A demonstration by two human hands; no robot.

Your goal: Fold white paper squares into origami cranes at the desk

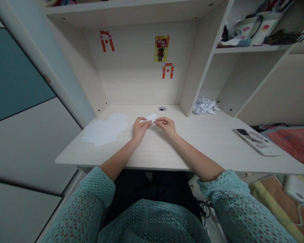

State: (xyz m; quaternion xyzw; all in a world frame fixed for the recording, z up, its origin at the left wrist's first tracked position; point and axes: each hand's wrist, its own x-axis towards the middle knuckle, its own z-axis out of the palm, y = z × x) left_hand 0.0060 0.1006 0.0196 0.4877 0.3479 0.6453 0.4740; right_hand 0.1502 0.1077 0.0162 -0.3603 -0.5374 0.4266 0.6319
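A small white piece of paper (151, 117) lies on the pale wooden desk (167, 152), held between both hands. My left hand (140, 128) pinches its left side with thumb and fingers closed. My right hand (166, 125) grips its right side, fingers curled onto the paper. A loose spread of white paper sheets (105, 130) lies just left of my left hand. A heap of small folded white paper figures (204, 106) sits at the back right, under the shelf.
A phone-like flat device (255, 141) lies on the desk at the right. A cable hole (162, 108) is behind the hands. Red and yellow stickers (161, 49) mark the back panel. Shelves with bags (255, 27) rise at upper right.
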